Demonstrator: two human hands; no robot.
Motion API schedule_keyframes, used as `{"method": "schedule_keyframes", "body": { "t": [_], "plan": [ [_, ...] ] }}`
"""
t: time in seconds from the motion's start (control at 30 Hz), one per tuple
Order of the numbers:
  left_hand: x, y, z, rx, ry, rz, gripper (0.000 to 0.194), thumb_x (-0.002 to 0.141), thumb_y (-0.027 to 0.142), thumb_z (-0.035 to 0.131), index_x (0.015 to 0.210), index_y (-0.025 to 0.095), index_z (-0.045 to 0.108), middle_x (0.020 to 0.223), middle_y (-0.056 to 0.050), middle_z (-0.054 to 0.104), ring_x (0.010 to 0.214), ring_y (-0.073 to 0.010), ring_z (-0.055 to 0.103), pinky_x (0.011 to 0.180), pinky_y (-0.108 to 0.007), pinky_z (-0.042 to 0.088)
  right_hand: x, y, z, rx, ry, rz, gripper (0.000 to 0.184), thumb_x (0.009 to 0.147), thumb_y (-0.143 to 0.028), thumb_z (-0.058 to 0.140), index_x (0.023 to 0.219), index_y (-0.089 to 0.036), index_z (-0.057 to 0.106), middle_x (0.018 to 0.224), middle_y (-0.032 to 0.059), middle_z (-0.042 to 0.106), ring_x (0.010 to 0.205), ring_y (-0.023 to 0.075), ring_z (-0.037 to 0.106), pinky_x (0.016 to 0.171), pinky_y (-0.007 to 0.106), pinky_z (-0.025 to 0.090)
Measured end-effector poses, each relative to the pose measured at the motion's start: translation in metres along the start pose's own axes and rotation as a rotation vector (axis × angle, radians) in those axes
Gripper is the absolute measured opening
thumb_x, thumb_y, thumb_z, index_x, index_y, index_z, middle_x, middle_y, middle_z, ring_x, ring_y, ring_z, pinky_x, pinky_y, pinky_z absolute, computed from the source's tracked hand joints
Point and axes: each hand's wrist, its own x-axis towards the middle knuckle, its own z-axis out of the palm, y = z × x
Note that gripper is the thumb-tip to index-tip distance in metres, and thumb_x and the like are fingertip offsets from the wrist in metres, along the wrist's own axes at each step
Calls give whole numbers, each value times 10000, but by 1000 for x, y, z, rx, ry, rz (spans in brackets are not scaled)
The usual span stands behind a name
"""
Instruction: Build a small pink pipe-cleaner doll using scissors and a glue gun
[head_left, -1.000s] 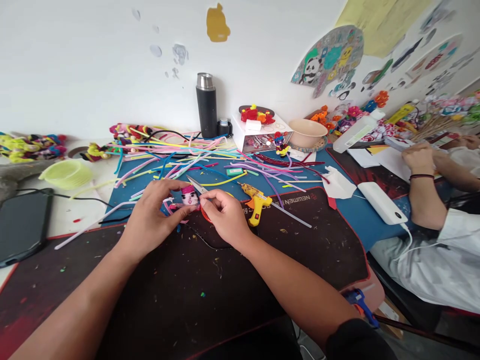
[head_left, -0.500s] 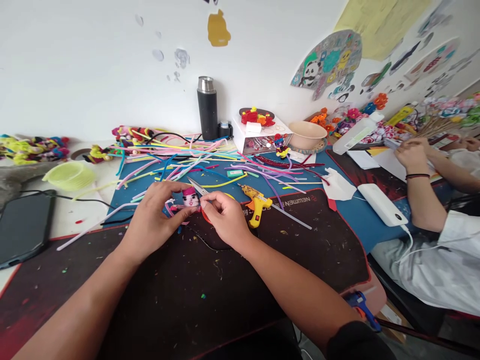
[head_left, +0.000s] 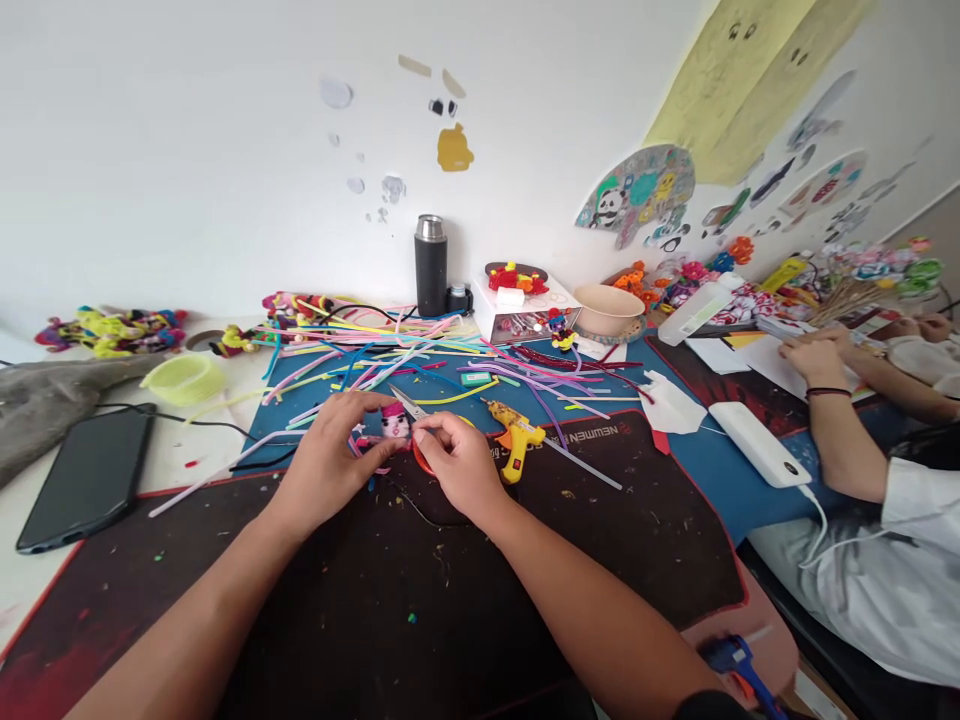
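Note:
My left hand (head_left: 330, 450) is closed, thumb and fingers around a small pipe-cleaner doll (head_left: 394, 424) with a white face and a pink hat. Close against the doll's right side, my right hand (head_left: 459, 458) is pinched; what lies between its fingertips is too small to make out. Scissors (head_left: 409, 403) with orange handles lie partly hidden behind the right hand, blades pointing up and left. Just right of that hand, a yellow hot glue gun (head_left: 517, 440) rests on the dark mat (head_left: 360, 600) with a clear glue stick in its back.
Many coloured pipe cleaners (head_left: 375, 345) spread behind my hands. Beyond them stand a black thermos (head_left: 431, 270), a white box (head_left: 491, 318) and a beige bowl (head_left: 609, 310). A phone (head_left: 88, 475) lies left; a white power bank (head_left: 761, 443) lies right, near another person's arm (head_left: 847, 430).
The view has tilted up and turned slightly left, so things sit lower in the picture. Both hands keep nearly the same pose at the doll.

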Motion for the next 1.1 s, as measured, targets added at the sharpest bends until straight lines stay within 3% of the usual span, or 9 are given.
{"method": "schedule_keyframes", "body": {
  "t": [0.37, 0.7, 1.1],
  "plan": [
    [1, -13, 2, -17, 77, -37, 326, 992, 456, 687, 1248, 254, 679, 1188, -86, 750, 1122, -320, 662, 959, -433, 544, -2, 8, 0, 48, 105, -9, 289, 952, -454, 630, 1000, -203, 765, 674, -15, 584, 596, 161, 487, 578, 288, 365],
    [3, -23, 4, -43, 146, -68, 359, 969, 465, 691, 1260, 254, 689, 1234, -103, 754, 1143, -323, 677, 1021, -465, 551, -12, 22, 1, 52, 153, -15, 336, 961, -509, 642, 1014, -211, 787, 591, -42, 447, 531, 162, 397, 520, 293, 326],
    [4, -27, 7, -79, 151, -98, 336, 946, 449, 686, 1218, 251, 690, 1231, -104, 768, 1129, -317, 684, 1018, -472, 557, -17, 29, 0, 20, 161, -3, 392, 952, -586, 665, 993, -219, 797, 590, -20, 535, 551, 179, 488, 527, 290, 400]
  ]
}}
